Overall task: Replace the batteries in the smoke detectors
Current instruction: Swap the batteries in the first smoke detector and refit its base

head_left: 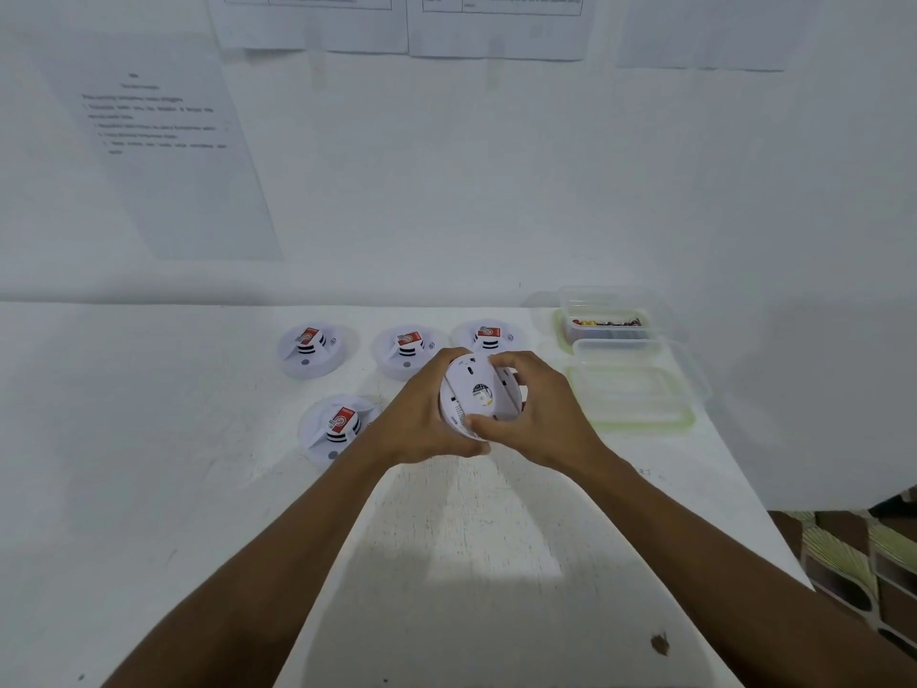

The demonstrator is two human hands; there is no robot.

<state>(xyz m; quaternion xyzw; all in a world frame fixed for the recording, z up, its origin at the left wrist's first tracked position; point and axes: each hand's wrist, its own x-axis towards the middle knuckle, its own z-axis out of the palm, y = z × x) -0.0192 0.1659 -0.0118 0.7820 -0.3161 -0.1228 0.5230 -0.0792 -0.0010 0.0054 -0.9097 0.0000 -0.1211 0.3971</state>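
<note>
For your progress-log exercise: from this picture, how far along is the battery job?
Done: no finished swap is visible. In hand: left hand and right hand grip one detector, its back towards the camera. Remaining: four detectors lie on the table, each topped by a red-labelled block, probably a battery.

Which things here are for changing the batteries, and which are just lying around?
For the job: smoke detector held by the left hand and right hand; four more detectors on the table, a red battery on each; tub of small coloured things, likely batteries.
Just lying about: empty tub; papers on the wall.
</note>
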